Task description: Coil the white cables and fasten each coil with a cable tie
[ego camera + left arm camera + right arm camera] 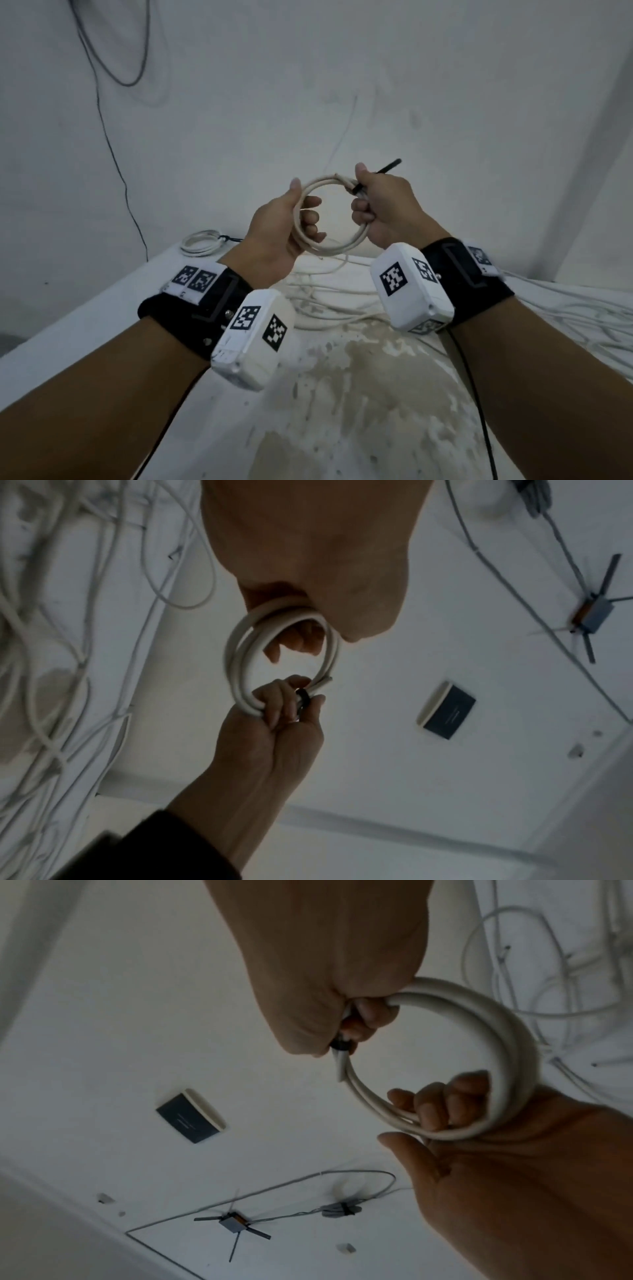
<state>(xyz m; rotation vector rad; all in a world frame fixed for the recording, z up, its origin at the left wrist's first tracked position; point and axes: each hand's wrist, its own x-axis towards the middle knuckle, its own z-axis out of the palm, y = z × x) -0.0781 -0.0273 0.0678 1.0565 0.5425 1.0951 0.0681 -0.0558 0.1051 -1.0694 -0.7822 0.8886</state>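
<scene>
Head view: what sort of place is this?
Probably a bare workroom: plain white walls, a stained white table heaped with loose white cables, one tied coil set aside.

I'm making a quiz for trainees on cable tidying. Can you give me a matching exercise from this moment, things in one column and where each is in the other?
Things:
1. white cable coil
2. black cable tie
3. tied coil
4. loose white cables

Places:
A. far left corner of the table
B. spread on the table under the hands
C. held up by both hands
D. wrapped round the coil at the right hand

Pairs: 1-C, 2-D, 3-A, 4-B
</scene>
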